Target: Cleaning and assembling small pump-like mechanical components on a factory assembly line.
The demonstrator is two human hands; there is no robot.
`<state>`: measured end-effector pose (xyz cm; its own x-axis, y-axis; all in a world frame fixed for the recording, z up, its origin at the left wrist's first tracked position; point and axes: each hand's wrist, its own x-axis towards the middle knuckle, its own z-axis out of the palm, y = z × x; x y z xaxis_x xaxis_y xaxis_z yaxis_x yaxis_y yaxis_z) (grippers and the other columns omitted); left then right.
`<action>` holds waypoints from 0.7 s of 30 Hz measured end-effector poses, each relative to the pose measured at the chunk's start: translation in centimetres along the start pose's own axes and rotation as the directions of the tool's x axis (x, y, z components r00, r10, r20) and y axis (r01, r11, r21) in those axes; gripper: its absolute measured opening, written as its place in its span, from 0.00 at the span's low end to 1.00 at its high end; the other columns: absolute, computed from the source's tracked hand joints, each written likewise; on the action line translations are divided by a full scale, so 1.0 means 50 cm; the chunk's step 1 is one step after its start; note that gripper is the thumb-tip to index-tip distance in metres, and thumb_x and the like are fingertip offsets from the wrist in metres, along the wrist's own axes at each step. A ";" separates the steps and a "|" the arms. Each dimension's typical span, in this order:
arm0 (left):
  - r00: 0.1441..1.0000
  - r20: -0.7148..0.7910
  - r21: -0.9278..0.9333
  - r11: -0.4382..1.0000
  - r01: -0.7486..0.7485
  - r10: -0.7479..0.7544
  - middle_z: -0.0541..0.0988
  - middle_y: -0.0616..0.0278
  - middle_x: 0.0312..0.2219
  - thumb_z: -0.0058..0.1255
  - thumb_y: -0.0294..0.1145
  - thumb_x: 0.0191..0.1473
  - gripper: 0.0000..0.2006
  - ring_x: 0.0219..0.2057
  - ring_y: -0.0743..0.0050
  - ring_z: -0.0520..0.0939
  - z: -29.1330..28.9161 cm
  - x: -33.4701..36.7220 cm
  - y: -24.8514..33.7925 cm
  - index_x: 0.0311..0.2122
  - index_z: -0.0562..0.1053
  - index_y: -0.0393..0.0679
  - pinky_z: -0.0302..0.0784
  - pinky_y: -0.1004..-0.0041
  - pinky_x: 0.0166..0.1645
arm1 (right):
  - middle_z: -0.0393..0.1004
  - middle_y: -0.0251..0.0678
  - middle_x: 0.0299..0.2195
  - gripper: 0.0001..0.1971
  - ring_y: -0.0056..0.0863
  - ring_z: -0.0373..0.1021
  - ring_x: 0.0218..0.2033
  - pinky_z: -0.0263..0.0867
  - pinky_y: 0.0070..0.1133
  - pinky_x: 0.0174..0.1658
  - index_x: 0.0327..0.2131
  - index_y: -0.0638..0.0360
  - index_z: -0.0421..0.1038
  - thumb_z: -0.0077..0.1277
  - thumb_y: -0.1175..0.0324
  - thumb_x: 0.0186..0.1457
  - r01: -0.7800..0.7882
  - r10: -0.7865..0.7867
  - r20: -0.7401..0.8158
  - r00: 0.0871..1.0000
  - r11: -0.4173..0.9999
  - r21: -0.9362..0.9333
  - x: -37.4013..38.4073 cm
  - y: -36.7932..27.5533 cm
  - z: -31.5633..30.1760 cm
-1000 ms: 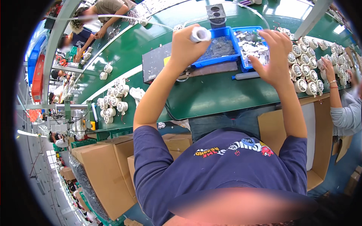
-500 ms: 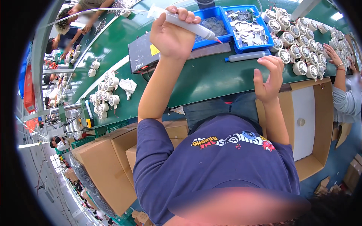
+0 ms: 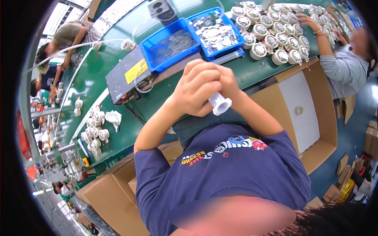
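Observation:
Both my hands are together in front of my shirt, just over the near table edge. My left hand (image 3: 199, 88) is closed around a clear plastic syringe barrel (image 3: 220, 104); its open flanged end sticks out below my fingers, toward me. My right hand (image 3: 229, 82) is pressed against the left, closed on the same syringe from the other side. Its fingers are mostly hidden behind the left hand, and so is the syringe's tip. Just beyond my hands on the green table lies a grey tube with a blue end (image 3: 231, 58).
Beyond stand a blue tray of dark bits (image 3: 147, 51) and a blue tray of small metal plates (image 3: 241, 39). A dark box with a yellow label (image 3: 118, 84) sits left. Many white round motor units (image 3: 271, 41) stand right. An open carton (image 3: 330, 129) and a co-worker (image 3: 346, 74) are at right.
My left hand has come down and toward me with the syringe, turning its flanged end my way. My right hand, open and apart before, has closed in against it. The view has also shifted.

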<state>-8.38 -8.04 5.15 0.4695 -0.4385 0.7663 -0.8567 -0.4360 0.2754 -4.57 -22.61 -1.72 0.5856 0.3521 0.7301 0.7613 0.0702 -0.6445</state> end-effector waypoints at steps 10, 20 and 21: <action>0.924 -0.200 0.590 0.713 0.378 -0.325 0.76 0.54 0.54 0.60 0.37 0.53 0.22 0.54 0.53 0.75 -0.084 -0.154 0.065 0.53 0.72 0.44 0.68 0.56 0.62 | 0.82 0.37 0.35 0.17 0.32 0.74 0.27 0.70 0.23 0.32 0.45 0.60 0.79 0.65 0.76 0.48 -0.026 0.020 -0.092 0.996 0.997 -0.072 -0.041 0.064 -0.023; 0.251 -0.500 0.751 -0.270 0.603 -0.829 0.79 0.44 0.38 0.55 0.35 0.58 0.12 0.39 0.39 0.79 -0.421 -0.669 0.083 0.40 0.75 0.36 0.74 0.52 0.48 | 0.81 0.35 0.35 0.17 0.23 0.72 0.27 0.70 0.18 0.33 0.46 0.61 0.77 0.62 0.78 0.51 -0.525 0.611 -0.099 0.786 0.742 0.417 -0.086 0.078 -0.055; 0.269 -0.694 0.640 -0.402 0.655 -0.667 0.81 0.47 0.41 0.52 0.35 0.60 0.12 0.42 0.42 0.80 -0.357 -0.686 0.055 0.40 0.78 0.37 0.75 0.55 0.49 | 0.79 0.36 0.33 0.17 0.21 0.70 0.25 0.67 0.15 0.32 0.48 0.63 0.75 0.59 0.79 0.54 -0.515 0.645 -0.051 0.763 0.653 0.556 -0.087 0.077 -0.059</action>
<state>-30.65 19.84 -10.02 0.5500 0.7185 0.4257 0.7884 -0.6149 0.0193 -3.37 -26.62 -6.71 0.9517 0.2664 0.1530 0.0409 0.3837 -0.9226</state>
